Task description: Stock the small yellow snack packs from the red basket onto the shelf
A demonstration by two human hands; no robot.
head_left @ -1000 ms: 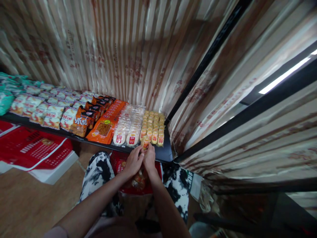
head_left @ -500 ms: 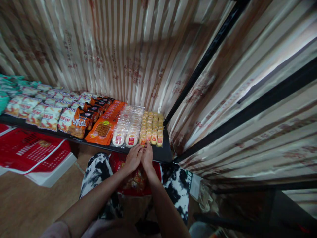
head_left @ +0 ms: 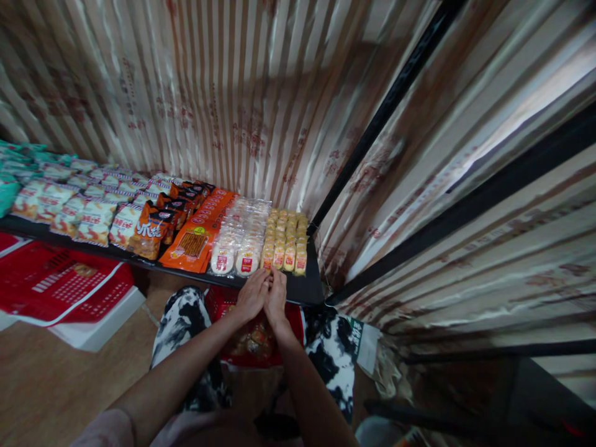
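My left hand [head_left: 252, 294] and my right hand [head_left: 275, 294] meet at the front edge of the black shelf [head_left: 305, 290]. Their fingers are bent and drawn together, fingertips almost touching; whatever is between them is too small to make out. Just beyond the fingertips stand rows of small yellow wrapped snack packs [head_left: 289, 256] with orange-red labels. Left of these lie clear-wrapped round white rice crackers [head_left: 246, 263] with red labels. An orange snack bag [head_left: 192, 245] comes after them.
Orange-and-black bags [head_left: 151, 233], white snack bags [head_left: 95, 217] and green packs [head_left: 18, 162] fill the shelf leftward. A striped curtain [head_left: 209, 93] hangs behind, and a black pole [head_left: 372, 136] slants at the right. Below are a red bag [head_left: 65, 282] and, between my knees, a red container [head_left: 291, 347] holding wrapped items.
Both hands have drawn back very slightly toward me, their fingertips now a little lower against the front yellow packs. The snack rows look the same.
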